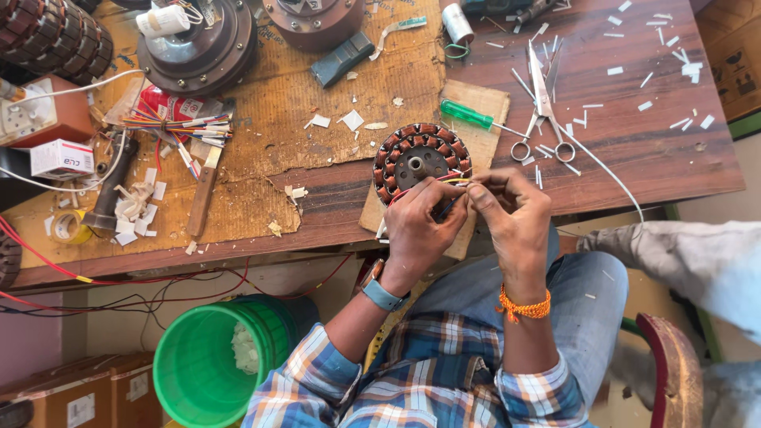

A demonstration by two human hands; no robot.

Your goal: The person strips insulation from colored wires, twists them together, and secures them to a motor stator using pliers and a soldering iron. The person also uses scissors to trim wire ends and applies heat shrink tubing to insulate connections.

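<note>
A round stator with copper windings (pixel 418 153) lies on a piece of cardboard (pixel 481 119) at the near edge of the wooden table (pixel 634 158). My left hand (pixel 420 226) and my right hand (pixel 511 212) meet just in front of it, fingertips pinched together on thin red and yellow wires (pixel 448 181) that come off the stator. A dark wire end shows between my left fingers. My left wrist wears a blue watch, my right an orange thread band.
Scissors (pixel 543 103) and a green-handled screwdriver (pixel 469 116) lie right of the stator among white sleeve offcuts. Motor housings (pixel 198 47), a wire bundle (pixel 178 127), a tape roll (pixel 67 228) sit left. A green bucket (pixel 210 364) stands below; another person's grey sleeve (pixel 690 261) is at right.
</note>
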